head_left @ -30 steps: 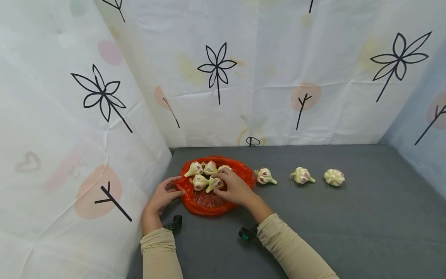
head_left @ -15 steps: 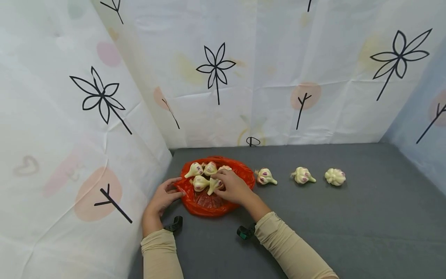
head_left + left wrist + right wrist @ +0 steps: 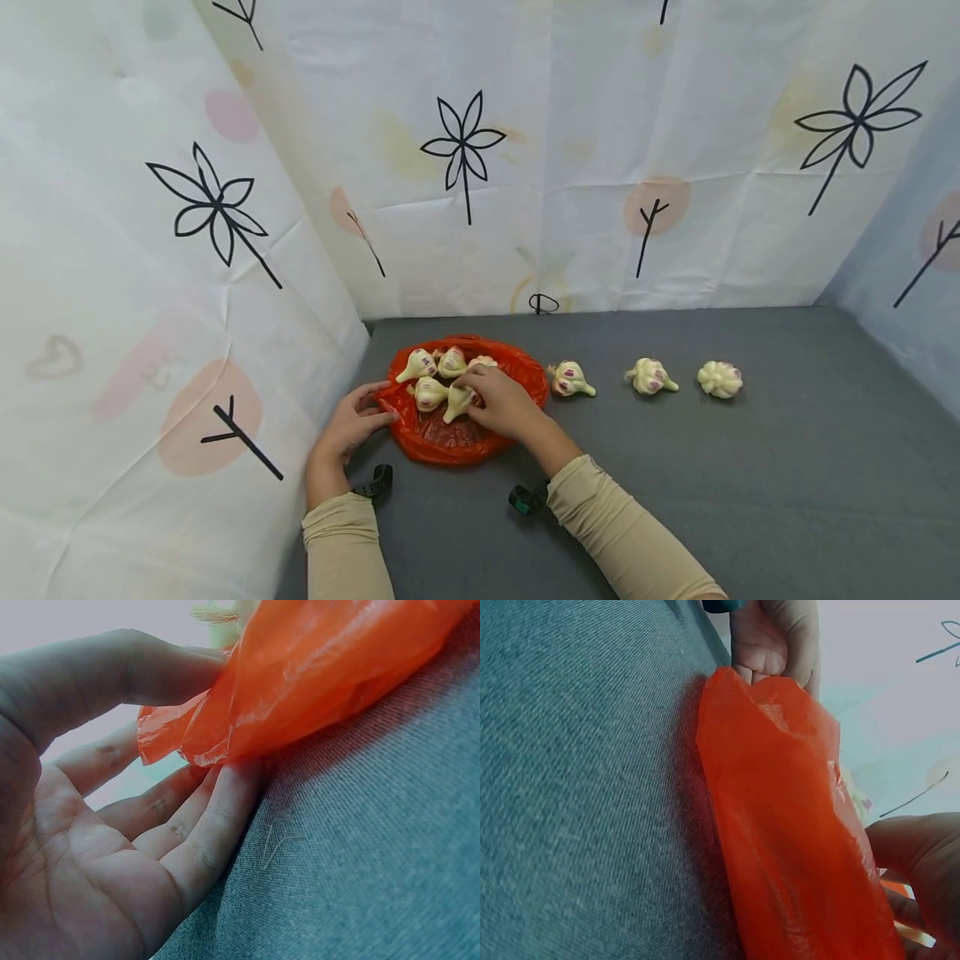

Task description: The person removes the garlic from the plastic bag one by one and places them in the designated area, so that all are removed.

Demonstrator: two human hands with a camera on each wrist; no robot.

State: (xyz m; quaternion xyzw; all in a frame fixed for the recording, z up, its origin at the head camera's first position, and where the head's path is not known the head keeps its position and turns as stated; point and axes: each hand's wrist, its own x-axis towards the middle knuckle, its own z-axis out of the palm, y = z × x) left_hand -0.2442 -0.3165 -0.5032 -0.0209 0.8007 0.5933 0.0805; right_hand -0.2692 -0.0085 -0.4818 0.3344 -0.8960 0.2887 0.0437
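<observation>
An orange-red plastic bag (image 3: 442, 454) lies spread open on the grey table, its rim rolled into a low wall. Several white garlic bulbs with purple marks, such as this garlic bulb (image 3: 430, 393), sit inside. My left hand (image 3: 352, 429) holds the bag's left edge between thumb and fingers; in the left wrist view the thin plastic (image 3: 315, 690) bunches there. Reaching in from the right, my right hand (image 3: 506, 404) pinches a garlic bulb (image 3: 457, 404), its stem pointing toward me. The bag's wall (image 3: 780, 817) hides that bulb in the right wrist view.
To the right of the bag, a row is formed by a near garlic bulb (image 3: 572, 379), a middle garlic bulb (image 3: 651, 377) and a far garlic bulb (image 3: 720, 380). Patterned white cloth (image 3: 585, 250) walls the table (image 3: 675, 475) at the back and left.
The garlic bulb under my right hand has shifted slightly toward me, its stem tip now lower in view. My left hand stays on the bag's edge.
</observation>
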